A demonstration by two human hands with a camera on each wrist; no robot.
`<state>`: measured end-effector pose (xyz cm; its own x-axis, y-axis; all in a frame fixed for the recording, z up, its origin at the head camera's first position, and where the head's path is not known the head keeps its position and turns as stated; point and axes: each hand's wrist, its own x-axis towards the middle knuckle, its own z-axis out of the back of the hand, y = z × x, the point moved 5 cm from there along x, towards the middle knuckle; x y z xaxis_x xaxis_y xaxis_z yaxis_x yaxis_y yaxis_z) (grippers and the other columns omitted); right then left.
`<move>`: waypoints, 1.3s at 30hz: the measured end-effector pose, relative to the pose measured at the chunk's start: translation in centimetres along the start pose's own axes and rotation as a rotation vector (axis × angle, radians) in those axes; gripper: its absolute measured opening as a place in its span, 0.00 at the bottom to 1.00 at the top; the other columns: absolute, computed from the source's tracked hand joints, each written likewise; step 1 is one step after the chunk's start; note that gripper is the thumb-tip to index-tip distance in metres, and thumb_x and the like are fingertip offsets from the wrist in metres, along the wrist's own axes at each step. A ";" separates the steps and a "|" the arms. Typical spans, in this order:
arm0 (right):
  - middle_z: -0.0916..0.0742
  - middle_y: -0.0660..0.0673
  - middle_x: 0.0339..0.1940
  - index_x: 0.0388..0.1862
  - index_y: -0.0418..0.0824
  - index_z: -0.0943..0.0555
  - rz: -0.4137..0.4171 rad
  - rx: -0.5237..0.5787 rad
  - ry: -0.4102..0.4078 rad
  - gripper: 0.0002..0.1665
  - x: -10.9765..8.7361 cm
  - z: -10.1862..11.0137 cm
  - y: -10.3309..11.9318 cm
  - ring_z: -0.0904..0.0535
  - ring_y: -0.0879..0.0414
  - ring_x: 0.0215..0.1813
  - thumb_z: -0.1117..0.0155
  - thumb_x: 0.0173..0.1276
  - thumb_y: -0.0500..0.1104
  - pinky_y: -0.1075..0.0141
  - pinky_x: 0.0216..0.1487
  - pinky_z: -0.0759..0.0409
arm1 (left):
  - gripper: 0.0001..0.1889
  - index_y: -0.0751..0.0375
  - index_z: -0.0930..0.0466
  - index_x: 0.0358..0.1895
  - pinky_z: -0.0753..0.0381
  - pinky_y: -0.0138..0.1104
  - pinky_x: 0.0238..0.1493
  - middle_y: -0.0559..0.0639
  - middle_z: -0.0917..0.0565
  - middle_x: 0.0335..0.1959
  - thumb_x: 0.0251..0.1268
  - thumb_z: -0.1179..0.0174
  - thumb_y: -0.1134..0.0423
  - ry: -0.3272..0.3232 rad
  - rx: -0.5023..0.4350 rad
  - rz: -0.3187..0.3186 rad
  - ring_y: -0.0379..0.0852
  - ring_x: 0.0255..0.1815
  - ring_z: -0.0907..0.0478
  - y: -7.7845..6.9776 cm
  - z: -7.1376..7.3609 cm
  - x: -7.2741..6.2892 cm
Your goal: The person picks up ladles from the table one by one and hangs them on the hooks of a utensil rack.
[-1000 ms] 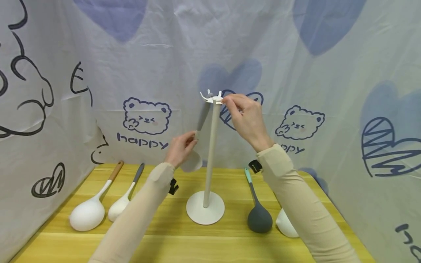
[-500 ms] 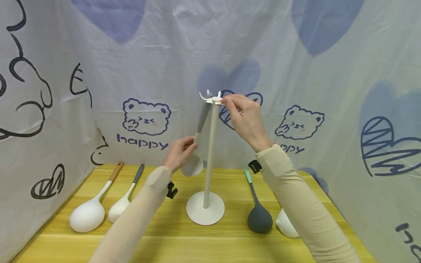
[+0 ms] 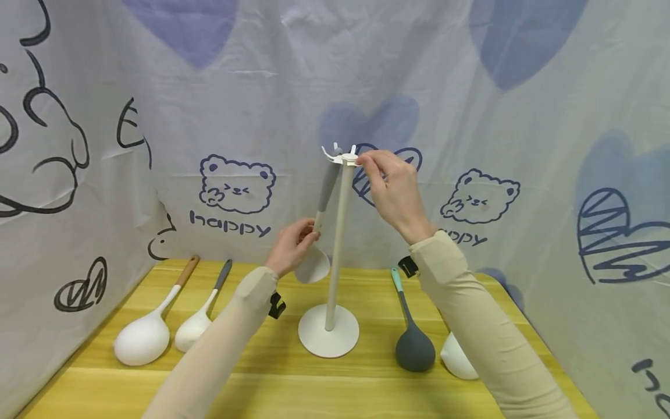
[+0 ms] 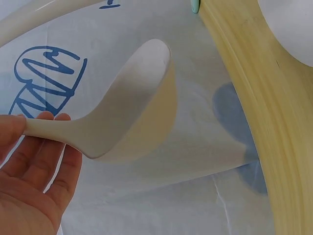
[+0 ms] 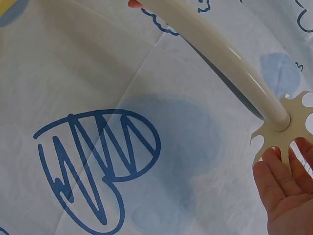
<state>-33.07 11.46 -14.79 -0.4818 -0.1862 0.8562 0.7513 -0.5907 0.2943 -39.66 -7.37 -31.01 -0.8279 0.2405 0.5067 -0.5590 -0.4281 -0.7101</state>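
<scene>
Centre frame, your left hand (image 3: 290,249), the nearer, pinches the ladle (image 3: 328,189), handle slanting steeply up to the hooked stand (image 3: 339,244). Your right hand (image 3: 396,189) pinches the stand's top edge.

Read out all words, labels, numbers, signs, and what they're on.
"happy": on the back curtain, under the left bear drawing.
"ppy": same curtain, under the right bear drawing; its start hidden by the right sleeve.
Lettering on the right curtain: cut off.
Left wrist view's top mark: too cropped.
None readable on the ladles or stand.

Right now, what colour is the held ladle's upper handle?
The upper handle is grey, clearest in the head view.
</scene>
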 end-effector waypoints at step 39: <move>0.13 0.40 0.44 0.44 0.36 0.16 0.004 -0.014 0.000 0.17 -0.2 0.1 -0.3 0.19 0.51 0.43 0.48 0.78 0.45 0.60 0.45 0.21 | 0.14 0.62 0.21 0.58 0.20 0.45 0.60 0.58 0.15 0.51 0.73 0.45 0.66 0.041 -0.005 0.082 0.56 0.55 0.17 0.1 -1.6 -1.2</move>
<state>-33.14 11.71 -14.98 -0.4790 -0.1880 0.8575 0.7467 -0.6008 0.2854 -38.74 -6.33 -32.45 -0.8721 0.2407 0.4260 -0.4893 -0.4432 -0.7511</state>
